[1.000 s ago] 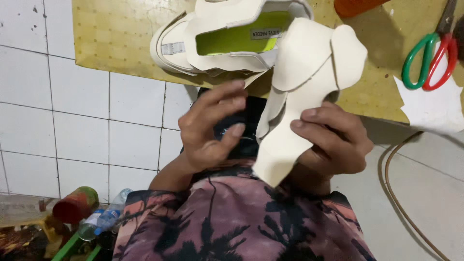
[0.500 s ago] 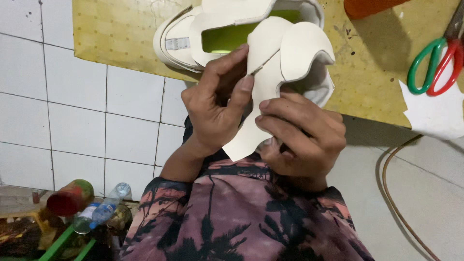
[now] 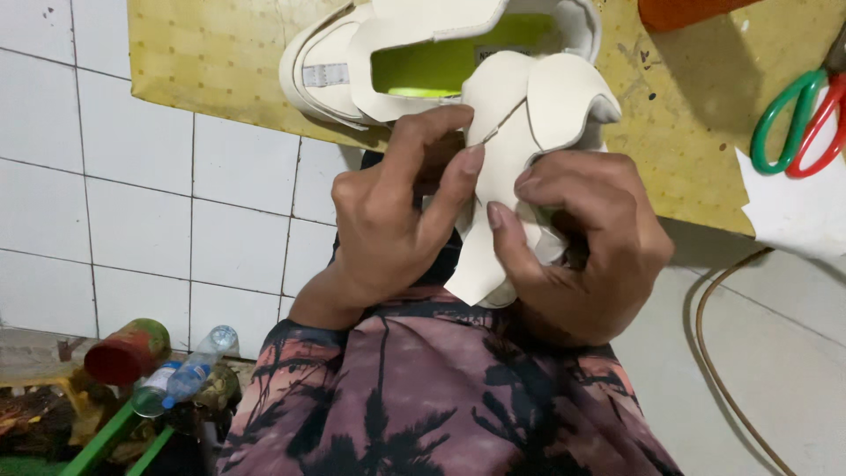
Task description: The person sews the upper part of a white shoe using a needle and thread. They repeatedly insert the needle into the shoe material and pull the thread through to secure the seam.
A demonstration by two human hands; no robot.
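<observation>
Head view: both hands are working a cream-white cut shoe piece (image 3: 520,141) held up in front of the person's lap, just below a cream-white shoe (image 3: 414,62) that is lying on the yellow dotted table (image 3: 203,62). The left hand (image 3: 397,220) is closed around the piece's left edge, with its thumb and forefinger pinching beside a slit near the top. The right hand (image 3: 582,238) is curled under and around the lower part, its thumb pressing on the face of the piece. The top of the piece is overlapping the shoe's far edge in the picture; whether they are touching I cannot tell.

To do this well, I judge that the pinch should be staying close to the slit so the thin material is folding along one clean line, while the right hand is supporting from below and keeping the piece from twisting. Even pressure is mattering here, since the sheet looks soft enough to crease.

As for containers: the shoe's opening is showing a lime-green insole and nothing else inside. Low at the left, beside the tiled floor (image 3: 132,203), a clear plastic bottle (image 3: 189,370) with a blue label is lying on its side near a red and green tin (image 3: 128,351); their contents I cannot tell. Scissors (image 3: 802,119) with green and red handles are resting on the table at the right.
</observation>
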